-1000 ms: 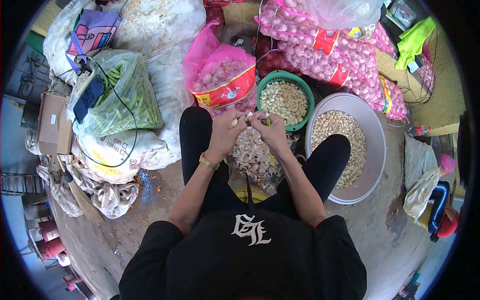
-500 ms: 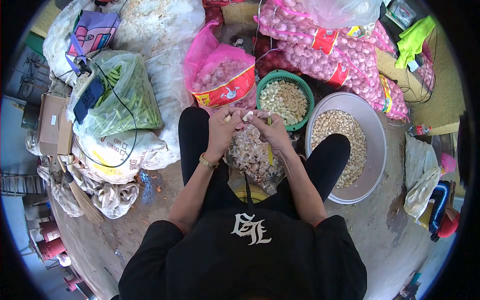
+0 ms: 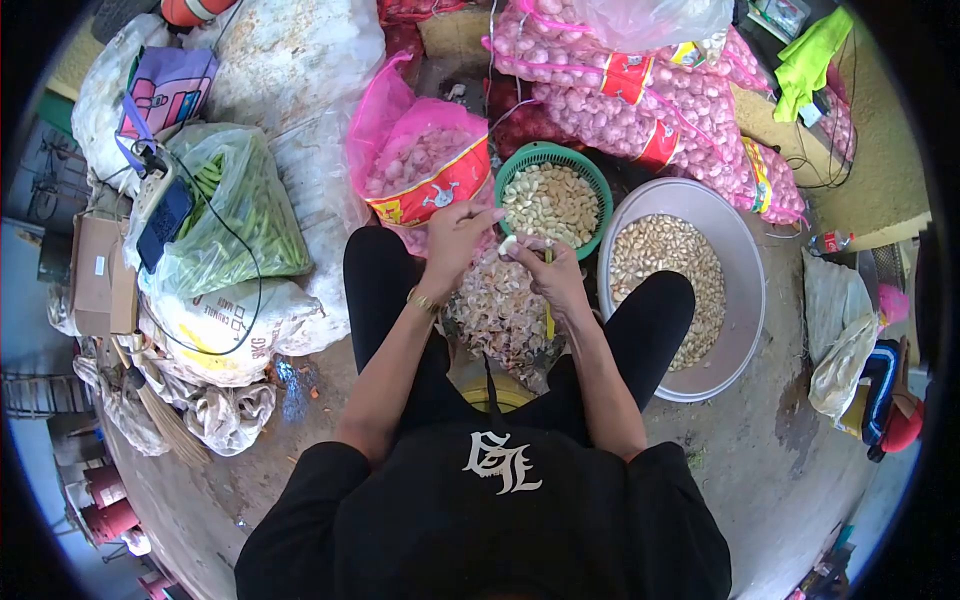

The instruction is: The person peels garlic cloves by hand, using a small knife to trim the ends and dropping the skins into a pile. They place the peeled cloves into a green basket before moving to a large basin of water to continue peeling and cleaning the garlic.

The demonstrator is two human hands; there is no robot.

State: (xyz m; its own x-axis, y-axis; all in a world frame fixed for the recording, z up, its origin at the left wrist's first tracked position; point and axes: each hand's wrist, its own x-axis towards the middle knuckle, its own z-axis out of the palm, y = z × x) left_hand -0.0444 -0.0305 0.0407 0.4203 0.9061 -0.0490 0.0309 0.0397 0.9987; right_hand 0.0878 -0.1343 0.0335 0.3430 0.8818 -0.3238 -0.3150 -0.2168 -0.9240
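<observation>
My right hand (image 3: pixel 555 277) is closed, pinching a pale garlic clove (image 3: pixel 508 245) at its fingertips. A thin yellow strip (image 3: pixel 549 322), perhaps a small knife's handle, sticks out below that hand; its other end is hidden. My left hand (image 3: pixel 458 240) is just left of the clove, fingers stretched toward the green basket (image 3: pixel 606 215), with thumb and forefinger apart and nothing visible between them. Peeled garlic cloves (image 3: pixel 555 200) fill the basket. Below both hands, between my knees, lies a heap of garlic skins (image 3: pixel 500 310).
A pale tub (image 3: pixel 745 320) of unpeeled cloves (image 3: pixel 675 265) stands by my right knee. An open pink mesh bag of garlic (image 3: pixel 425 165) is ahead; more garlic sacks (image 3: pixel 620 100) are stacked behind. To the left are a bag of green vegetables (image 3: pixel 245 220) and a broom (image 3: pixel 165 410).
My hands have moved apart. The left one has let go of the clove at its fingertips and stretched toward the basket. My right hand has lowered slightly, still holding its clove. The view has shifted slightly.
</observation>
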